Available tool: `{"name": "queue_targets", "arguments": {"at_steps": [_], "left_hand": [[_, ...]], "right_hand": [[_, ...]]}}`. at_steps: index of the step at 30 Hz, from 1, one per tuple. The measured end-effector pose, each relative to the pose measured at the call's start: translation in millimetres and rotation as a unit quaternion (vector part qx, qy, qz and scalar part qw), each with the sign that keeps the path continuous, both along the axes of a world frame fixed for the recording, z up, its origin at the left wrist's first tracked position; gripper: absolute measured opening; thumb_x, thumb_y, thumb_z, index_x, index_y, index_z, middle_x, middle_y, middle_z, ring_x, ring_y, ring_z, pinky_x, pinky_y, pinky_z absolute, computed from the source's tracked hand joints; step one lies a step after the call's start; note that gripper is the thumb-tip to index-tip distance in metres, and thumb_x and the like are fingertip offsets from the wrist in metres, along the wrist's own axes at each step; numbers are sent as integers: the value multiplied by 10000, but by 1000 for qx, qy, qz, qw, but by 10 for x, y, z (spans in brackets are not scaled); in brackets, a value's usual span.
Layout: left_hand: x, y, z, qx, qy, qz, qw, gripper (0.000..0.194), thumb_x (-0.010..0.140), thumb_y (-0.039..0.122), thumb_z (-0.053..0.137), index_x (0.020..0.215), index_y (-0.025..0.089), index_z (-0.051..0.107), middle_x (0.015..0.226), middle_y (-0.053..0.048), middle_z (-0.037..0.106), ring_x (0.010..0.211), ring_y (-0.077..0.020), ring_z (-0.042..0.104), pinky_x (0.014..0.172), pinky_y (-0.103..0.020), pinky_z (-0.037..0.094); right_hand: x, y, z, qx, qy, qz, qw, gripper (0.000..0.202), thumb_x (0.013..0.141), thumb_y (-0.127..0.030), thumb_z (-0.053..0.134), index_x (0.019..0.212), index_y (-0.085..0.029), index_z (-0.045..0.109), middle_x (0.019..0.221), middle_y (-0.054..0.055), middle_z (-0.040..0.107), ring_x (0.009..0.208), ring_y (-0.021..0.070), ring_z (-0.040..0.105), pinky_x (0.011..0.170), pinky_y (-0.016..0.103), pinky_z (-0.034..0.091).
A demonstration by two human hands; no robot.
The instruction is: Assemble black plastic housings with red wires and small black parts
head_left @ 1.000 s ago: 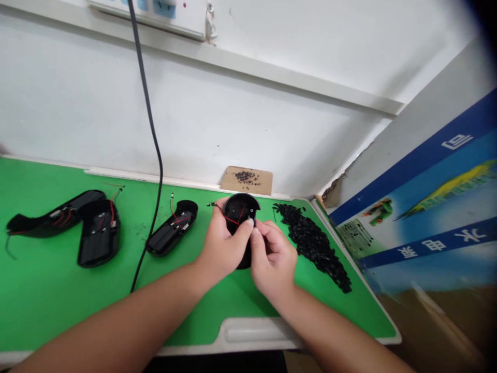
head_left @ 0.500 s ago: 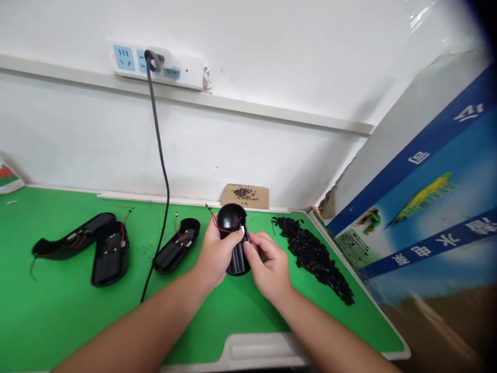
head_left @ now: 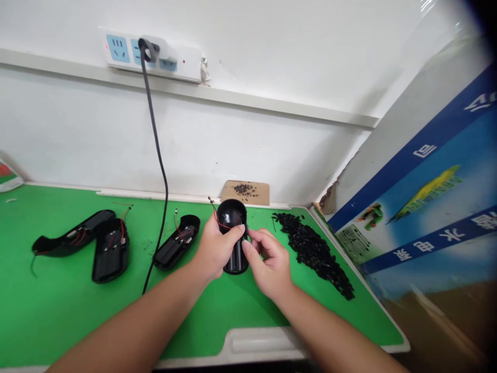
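Observation:
My left hand (head_left: pixel 217 246) is closed around the left side of a black plastic housing (head_left: pixel 232 212), its thumb pressed inside near the right wall. Thin red wires with a small connector (head_left: pixel 211 201) rise from the housing's upper left. My right hand (head_left: pixel 269 261) pinches at the housing's right edge with thumb and forefinger; whatever sits between those fingertips is too small or hidden to make out. Just left of my hands lies a similar black housing (head_left: pixel 176 246) with wires. Two more wired housings, one upright to my view (head_left: pixel 111 254) and one slanted (head_left: pixel 73 233), rest farther left, touching.
A pile of small black parts (head_left: pixel 314 254) lies on the green table (head_left: pixel 194 321) at right. Tiny dark pieces sit on a cardboard piece (head_left: pixel 258 194) by the wall. A grey cable (head_left: pixel 157 140) hangs from a power strip (head_left: pixel 186 65). A large printed box (head_left: pixel 419 207) stands at right.
My left thumb has shifted slightly over the small white part in the housing, which now barely shows. My right hand stays pinched at the edge. The view has tilted a little.

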State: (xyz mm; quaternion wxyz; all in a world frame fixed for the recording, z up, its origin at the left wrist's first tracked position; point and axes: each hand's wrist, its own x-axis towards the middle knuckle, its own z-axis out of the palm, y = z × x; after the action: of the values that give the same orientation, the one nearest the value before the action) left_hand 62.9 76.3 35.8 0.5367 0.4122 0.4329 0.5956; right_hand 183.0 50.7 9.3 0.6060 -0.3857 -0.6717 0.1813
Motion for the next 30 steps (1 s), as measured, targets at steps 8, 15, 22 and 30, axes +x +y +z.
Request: {"name": "queue_targets", "arguments": {"at_steps": [8,15,22,30], "left_hand": [[13,11,20,-41,-56,-16,997,345,640,234,772,917,169,577,767,35,612,687,-111,566,714,-262,459],[17,-44,53,-44,-139,-78,986,489,603,212,822,995,210,529,798,52,591,719,-102,571,716,-253,466],[-6,-80,76,-42,-105,-96,989,517,576,107,794,992,207,503,772,56,585,713,-104,567,704,-255,468],[-2,-79,113,-48,-123,-107,985,523,552,133,808,979,196,512,800,29,627,736,-139,609,733,-299,484]], "right_hand": [[-19,-31,-10,19,-21,-15,999,225,860,-193,573,1059,-181,678,719,6,539,626,130,523,550,270,464],[-14,-46,-24,18,-6,1,1000,283,905,-172,520,1136,-199,681,796,35,571,725,149,567,620,286,494],[18,-47,-24,22,2,43,999,343,924,-165,492,1218,-233,655,784,17,529,730,141,534,627,277,478],[49,70,-98,-12,1,34,999,365,925,-270,513,1276,-199,581,873,52,572,787,163,570,688,306,519]]}}
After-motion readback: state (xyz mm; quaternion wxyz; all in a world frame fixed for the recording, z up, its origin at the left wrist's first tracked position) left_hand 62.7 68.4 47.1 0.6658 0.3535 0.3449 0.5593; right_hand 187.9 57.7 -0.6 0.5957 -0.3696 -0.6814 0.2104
